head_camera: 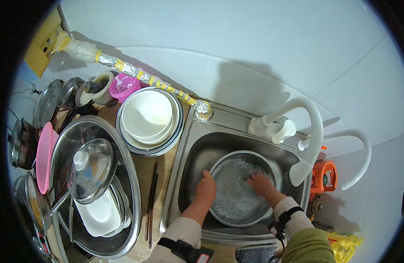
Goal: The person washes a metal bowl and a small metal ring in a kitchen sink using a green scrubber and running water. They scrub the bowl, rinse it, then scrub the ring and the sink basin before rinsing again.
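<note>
A round metal basin (236,224) of cloudy, sudsy water (233,194) sits in the stainless steel sink (197,154). At its left rim, my left hand (206,190) grips the basin with the thumb uppermost; the other fingers are mostly out of sight. My right hand (261,184) reaches over the right side of the basin, its fingertips at the foamy surface. Whether those fingers hold anything under the suds cannot be made out. Above and to the right of that hand, the white faucet's spout (300,172) curves down, with no water seen running.
Left of the sink stand stacked white bowls and plates (147,116), dark chopsticks (151,203) and a large metal bowl (135,210) with white dishes (100,213) and a glass lid (93,177). A foil-wrapped pipe (149,79) crosses behind. A dark cloth (256,254) lies at the front edge.
</note>
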`<state>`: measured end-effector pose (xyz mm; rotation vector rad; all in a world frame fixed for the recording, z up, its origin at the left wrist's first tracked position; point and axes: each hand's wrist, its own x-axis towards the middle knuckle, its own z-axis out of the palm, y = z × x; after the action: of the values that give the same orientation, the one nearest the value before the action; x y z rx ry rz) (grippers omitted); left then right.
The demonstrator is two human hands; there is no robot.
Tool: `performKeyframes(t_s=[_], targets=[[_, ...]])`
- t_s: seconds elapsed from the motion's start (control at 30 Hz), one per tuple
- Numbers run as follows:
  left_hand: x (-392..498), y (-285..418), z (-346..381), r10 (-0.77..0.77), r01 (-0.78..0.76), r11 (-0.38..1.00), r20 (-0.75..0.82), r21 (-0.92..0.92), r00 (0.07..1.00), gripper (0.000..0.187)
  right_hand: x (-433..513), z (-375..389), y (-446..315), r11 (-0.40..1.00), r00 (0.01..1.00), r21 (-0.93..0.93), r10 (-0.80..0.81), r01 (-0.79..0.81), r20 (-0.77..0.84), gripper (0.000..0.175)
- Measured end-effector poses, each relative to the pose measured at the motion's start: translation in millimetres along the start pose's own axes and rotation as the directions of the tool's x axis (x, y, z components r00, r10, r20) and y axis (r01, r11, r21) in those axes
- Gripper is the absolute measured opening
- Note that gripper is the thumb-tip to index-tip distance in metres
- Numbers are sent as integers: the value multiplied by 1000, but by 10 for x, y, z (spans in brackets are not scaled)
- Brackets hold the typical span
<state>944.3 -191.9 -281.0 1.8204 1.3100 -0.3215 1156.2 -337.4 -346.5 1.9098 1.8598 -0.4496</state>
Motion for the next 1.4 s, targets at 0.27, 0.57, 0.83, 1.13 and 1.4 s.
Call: performKeyframes(t_s=[0.27, 0.57, 0.83, 1.13, 1.4], targets=[[-59, 38, 20, -37, 37, 996, -7, -77, 999, 31, -329, 214, -991, 763, 597, 87, -566, 641, 568, 30], [56, -172, 122, 83, -71, 990, 89, -121, 993, 40, 218, -992, -965, 200, 955, 978, 296, -53, -8, 20], [-94, 87, 14, -189, 214, 967, 176, -139, 966, 38, 521, -1024, -492, 995, 796, 80, -2, 63, -605, 40], [-123, 31, 71, -51, 53, 998, 121, -15, 991, 41, -491, -189, 302, 862, 817, -276, 233, -424, -528, 28], [-263, -73, 234, 498, -311, 646, -75, 697, 864, 56, -1005, -322, -387, 830, 884, -486, -18, 274, 466, 33]])
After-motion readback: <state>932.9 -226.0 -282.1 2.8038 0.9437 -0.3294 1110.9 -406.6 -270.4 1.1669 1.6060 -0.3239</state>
